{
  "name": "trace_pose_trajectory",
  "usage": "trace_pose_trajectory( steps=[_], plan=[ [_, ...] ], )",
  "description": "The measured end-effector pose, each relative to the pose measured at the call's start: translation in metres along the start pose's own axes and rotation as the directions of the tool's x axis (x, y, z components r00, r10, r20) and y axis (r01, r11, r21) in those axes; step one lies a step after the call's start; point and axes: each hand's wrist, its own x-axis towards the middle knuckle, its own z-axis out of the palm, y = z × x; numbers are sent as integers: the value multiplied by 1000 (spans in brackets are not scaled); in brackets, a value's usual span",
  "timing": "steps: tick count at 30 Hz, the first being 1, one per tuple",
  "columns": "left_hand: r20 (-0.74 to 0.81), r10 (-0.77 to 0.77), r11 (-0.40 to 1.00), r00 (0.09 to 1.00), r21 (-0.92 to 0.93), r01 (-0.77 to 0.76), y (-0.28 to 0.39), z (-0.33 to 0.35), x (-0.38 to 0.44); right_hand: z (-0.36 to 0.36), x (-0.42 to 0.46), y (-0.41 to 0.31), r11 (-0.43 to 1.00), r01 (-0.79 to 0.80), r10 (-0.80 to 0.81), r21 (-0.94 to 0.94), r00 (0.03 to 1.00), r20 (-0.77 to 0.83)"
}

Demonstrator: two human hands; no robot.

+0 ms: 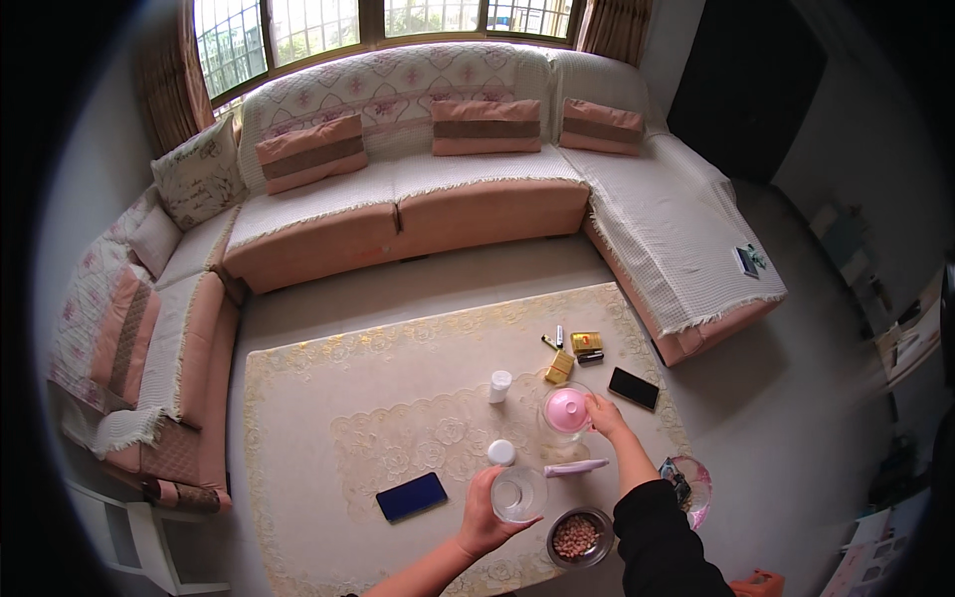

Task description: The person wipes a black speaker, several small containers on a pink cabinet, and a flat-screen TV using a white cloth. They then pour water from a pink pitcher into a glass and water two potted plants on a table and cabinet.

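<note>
My left hand [483, 515] is wrapped around a clear cup [518, 494] that looks empty, above the near part of the tablecloth. The fingers of my right hand [606, 416] are closed at the side of a clear pitcher with a pink lid [567, 410], where its handle is. Whether the pitcher touches the table I cannot tell. Just beyond the cup sits a round white container [501, 452], and farther off a white cylindrical bottle [500, 386]. Between cup and pitcher lies a flat lilac object [576, 468]. A metal bowl [608, 548] of peanuts [574, 536] stands near my right forearm.
The table bears a lace-patterned tablecloth [298, 418]. One smartphone [411, 497] lies left, another [633, 389] right. Yellow-gold boxes [559, 367] and small dark items are at the far right. A pink-rimmed bin [700, 492] stands beyond the right edge. A pink sofa [492, 209] wraps around the table.
</note>
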Motion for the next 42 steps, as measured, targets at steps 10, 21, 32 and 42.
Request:
trace_pose_trajectory(
  steps=[10, 21, 32, 42],
  plan=[
    [37, 1, 997, 999, 83, -4, 3, 7, 3, -17, 11, 23, 991, -125, 115, 56, 981, 156],
    [65, 45, 998, 997, 31, -47, 56, -31, 20, -51, -115, -106, 899, 113, -254, 423, 922, 293],
    [276, 159, 933, 948, -357, -53, 110, -91, -43, -4, -346, -213, 724, 472, -551, 504, 834, 10],
    [616, 457, 839, 642, -538, -80, 189, -120, -140, 77, -541, -208, 619, 493, -54, 612, 804, -593]
  ],
)
